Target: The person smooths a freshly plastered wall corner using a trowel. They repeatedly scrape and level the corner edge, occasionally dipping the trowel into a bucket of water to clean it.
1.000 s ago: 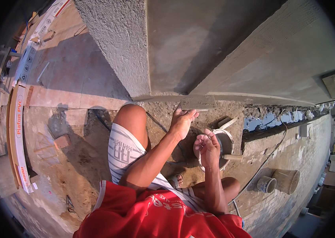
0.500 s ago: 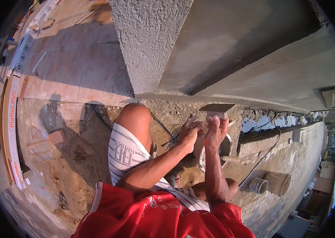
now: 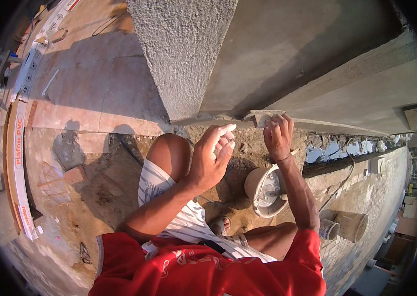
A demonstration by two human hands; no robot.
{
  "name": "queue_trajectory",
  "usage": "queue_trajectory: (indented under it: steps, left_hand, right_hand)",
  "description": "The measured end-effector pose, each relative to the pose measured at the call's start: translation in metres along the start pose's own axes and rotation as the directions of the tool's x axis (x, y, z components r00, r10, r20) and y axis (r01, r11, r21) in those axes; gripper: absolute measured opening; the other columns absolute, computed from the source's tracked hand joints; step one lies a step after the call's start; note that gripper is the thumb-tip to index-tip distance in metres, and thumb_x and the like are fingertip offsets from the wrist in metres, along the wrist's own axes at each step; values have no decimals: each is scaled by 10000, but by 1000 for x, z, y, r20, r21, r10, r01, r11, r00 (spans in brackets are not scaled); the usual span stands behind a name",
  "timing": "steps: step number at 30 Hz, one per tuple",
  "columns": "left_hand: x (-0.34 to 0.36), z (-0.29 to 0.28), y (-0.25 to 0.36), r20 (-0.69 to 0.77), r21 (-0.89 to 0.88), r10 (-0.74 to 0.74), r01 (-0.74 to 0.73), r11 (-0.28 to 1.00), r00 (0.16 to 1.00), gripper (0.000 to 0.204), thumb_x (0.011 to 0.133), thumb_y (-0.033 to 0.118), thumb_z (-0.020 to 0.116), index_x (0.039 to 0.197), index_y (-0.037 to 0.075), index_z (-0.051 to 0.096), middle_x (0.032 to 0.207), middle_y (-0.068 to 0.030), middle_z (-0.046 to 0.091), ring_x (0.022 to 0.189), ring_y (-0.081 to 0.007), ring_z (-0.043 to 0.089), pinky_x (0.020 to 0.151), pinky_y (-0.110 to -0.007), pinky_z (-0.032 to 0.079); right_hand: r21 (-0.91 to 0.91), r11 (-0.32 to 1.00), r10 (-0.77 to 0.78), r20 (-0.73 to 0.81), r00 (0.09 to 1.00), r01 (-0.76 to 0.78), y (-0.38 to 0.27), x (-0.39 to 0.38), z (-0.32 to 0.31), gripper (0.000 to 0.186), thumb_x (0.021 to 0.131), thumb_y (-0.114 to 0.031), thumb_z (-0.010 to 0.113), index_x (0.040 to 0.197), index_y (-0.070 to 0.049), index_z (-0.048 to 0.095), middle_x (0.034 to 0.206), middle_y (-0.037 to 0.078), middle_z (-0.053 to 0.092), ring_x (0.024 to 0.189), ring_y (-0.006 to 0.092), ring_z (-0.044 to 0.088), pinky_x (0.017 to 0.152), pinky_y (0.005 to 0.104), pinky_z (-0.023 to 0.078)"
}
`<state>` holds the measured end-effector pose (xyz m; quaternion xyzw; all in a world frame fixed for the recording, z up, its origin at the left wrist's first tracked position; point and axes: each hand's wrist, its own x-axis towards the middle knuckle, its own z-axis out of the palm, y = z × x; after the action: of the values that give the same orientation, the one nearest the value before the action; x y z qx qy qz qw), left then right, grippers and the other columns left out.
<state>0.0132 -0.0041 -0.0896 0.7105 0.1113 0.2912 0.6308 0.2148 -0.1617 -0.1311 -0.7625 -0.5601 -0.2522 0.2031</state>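
The pillar [image 3: 179, 54] is coarse, pebbly render; the wall [image 3: 287, 64] beside it is smooth, matt plaster. The bucket [image 3: 267, 190] looks like plastic, smeared with pale mortar. The ground [image 3: 95, 197] is rough, crumbly earth. The fingertips [image 3: 228, 129] are plaster-whitened.

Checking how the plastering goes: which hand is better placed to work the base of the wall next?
Likely the right hand: it holds a trowel at the wall's base. The left hand is open, empty and farther back.

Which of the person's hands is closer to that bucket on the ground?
Right. The right hand works at the wall base just above the bucket; the left hand hangs open, off to the bucket's left.
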Motion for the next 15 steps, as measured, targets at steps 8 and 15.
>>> queue_trajectory:
  steps: [8, 15]
  left_hand:
    - [8, -1, -4, -29, 26, -130, 131, 991, 991, 341, 883, 5, 557, 1222, -17, 541, 936, -59, 618, 793, -107, 550, 743, -260, 464]
    - [11, 1, -6, -52, 26, -86, 88, 996, 995, 326, 895, 40, 556, 1215, -20, 549, 924, -57, 616, 772, -104, 547, 717, -266, 466]
  right_hand:
    - [-62, 996, -72, -26, 997, 71, 7, 6, 11, 410, 673, 67, 667, 1036, -83, 552, 1030, 118, 537, 1014, 357, 527, 845, 457, 468]
    - [-168, 983, -63, 96, 993, 79, 26, 0, 5, 320, 718, -25, 644, 1024, -86, 574, 1044, 136, 542, 1056, 352, 531, 852, 447, 479]
